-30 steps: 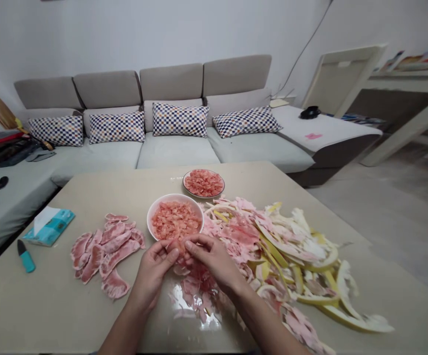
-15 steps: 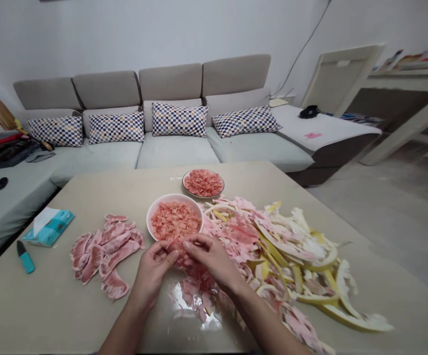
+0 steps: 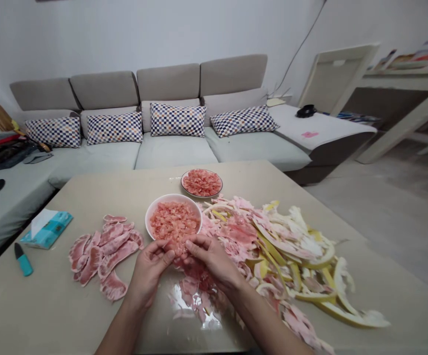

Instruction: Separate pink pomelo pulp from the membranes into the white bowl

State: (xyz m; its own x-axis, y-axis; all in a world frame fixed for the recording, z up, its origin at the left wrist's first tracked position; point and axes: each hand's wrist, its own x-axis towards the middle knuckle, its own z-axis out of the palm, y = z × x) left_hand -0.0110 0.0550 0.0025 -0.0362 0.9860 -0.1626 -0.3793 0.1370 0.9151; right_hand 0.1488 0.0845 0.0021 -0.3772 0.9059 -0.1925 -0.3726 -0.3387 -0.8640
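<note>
My left hand (image 3: 148, 272) and my right hand (image 3: 211, 257) meet just in front of a white bowl (image 3: 154, 205) filled with pink pomelo flesh. Both pinch the same pink pomelo segment (image 3: 179, 251), fingers closed round it. Under my hands lies a scatter of pink membrane scraps (image 3: 195, 291). Several unpeeled pink segments (image 3: 103, 251) lie in a group to the left of my left hand. A second, smaller plate (image 3: 219, 180) of pomelo flesh stands behind the bowl.
A big heap of yellow and white pomelo peel (image 3: 302, 266) covers the table's right half. A tissue pack (image 3: 46, 229) and a teal-handled knife (image 3: 23, 259) lie near the left edge. A grey sofa (image 3: 169, 148) with checked cushions stands behind the beige table (image 3: 51, 315).
Both hands stay together on the segment, with only small shifts of the fingers. The camera has drifted slightly.
</note>
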